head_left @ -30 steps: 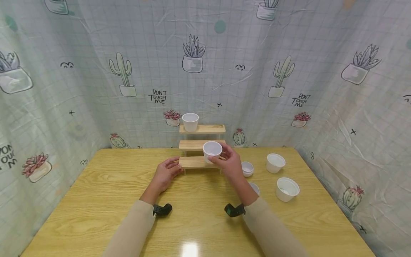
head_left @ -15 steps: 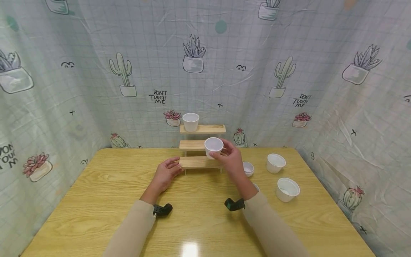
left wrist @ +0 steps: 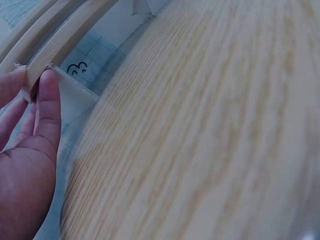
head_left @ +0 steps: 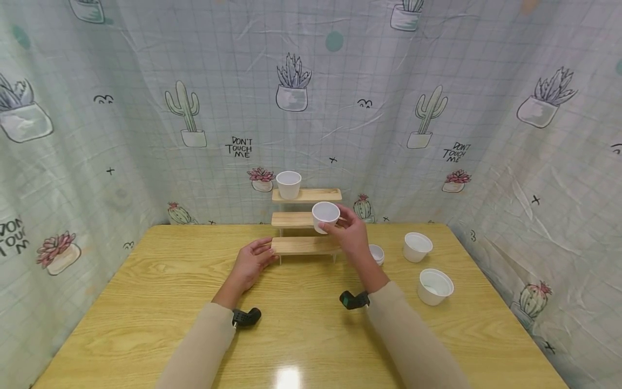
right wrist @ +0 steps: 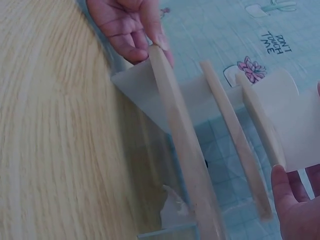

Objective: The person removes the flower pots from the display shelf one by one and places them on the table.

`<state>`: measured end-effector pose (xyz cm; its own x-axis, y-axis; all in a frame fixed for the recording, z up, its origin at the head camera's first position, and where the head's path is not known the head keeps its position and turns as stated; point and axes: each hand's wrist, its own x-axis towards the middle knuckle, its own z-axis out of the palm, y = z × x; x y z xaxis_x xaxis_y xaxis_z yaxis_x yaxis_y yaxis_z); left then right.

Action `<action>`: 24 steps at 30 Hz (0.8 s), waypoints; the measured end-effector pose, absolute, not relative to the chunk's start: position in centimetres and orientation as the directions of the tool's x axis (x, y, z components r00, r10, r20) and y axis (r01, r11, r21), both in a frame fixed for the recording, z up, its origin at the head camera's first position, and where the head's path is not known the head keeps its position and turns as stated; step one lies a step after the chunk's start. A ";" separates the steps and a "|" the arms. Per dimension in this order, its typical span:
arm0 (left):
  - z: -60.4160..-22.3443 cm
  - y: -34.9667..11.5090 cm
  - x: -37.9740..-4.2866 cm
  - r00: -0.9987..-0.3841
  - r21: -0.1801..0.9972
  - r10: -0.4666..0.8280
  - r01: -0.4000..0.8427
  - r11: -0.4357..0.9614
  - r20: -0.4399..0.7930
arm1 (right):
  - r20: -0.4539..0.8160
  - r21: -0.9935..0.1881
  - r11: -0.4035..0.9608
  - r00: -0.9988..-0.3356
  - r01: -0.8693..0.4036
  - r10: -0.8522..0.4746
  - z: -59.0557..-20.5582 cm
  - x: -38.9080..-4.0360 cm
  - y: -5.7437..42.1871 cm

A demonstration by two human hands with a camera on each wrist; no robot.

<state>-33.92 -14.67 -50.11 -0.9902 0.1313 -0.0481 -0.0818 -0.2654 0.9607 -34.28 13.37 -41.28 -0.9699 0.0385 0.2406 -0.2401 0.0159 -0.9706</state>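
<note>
My right hand (head_left: 352,233) holds a small white cup (head_left: 326,217) by its side, its mouth upward. In the head view the cup overlaps the right part of the middle board of a three-tier wooden shelf (head_left: 298,246). My left hand (head_left: 251,263) pinches the left end of the lowest board; the left wrist view shows thumb and index finger (left wrist: 49,105) on that end. Another white cup (head_left: 289,185) stands upright at the left of the top board. From the right wrist view, the held cup (right wrist: 304,132) appears beside my right fingers.
Two white tubs stand on the right of the table, one farther back (head_left: 417,247) and one nearer (head_left: 434,287). A small white bowl (head_left: 376,253) is partly hidden behind my right wrist. A cactus-print curtain (head_left: 218,189) hangs behind the table.
My right hand has raised the cup and shifted it slightly right, from in front of the lowest board to the middle board's level. My left hand stays on the shelf.
</note>
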 end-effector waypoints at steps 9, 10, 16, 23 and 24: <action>-50.2 -14.6 -33.9 -0.990 0.955 0.138 -0.080 -0.284 -0.042 | 0.222 -0.974 -0.047 -0.974 -0.224 0.043 -40.7 -35.4 13.6; -50.2 -14.6 -33.9 -0.989 0.955 0.139 -0.080 -0.287 -0.041 | 0.222 -0.973 -0.048 -0.974 -0.224 0.045 -40.6 -35.5 13.6; -50.3 -14.7 -34.0 -0.989 0.955 0.144 -0.076 -0.288 -0.035 | 0.237 -0.971 0.000 -0.970 -0.237 0.049 -39.9 -36.1 13.6; -50.2 -14.5 -33.8 -0.990 0.956 0.139 -0.074 -0.283 -0.036 | 0.265 -0.963 0.066 -0.963 -0.262 0.052 -38.8 -36.5 13.5; -50.2 -14.6 -33.8 -0.989 0.956 0.141 -0.074 -0.285 -0.034 | 0.269 -0.961 0.074 -0.962 -0.265 0.054 -38.8 -36.6 13.5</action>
<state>-33.79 -14.56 -50.18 -0.9894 0.1409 -0.0343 -0.0737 -0.2847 0.9558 -36.58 13.55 -38.76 -0.9616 0.0541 0.2690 -0.2648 0.0739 -0.9615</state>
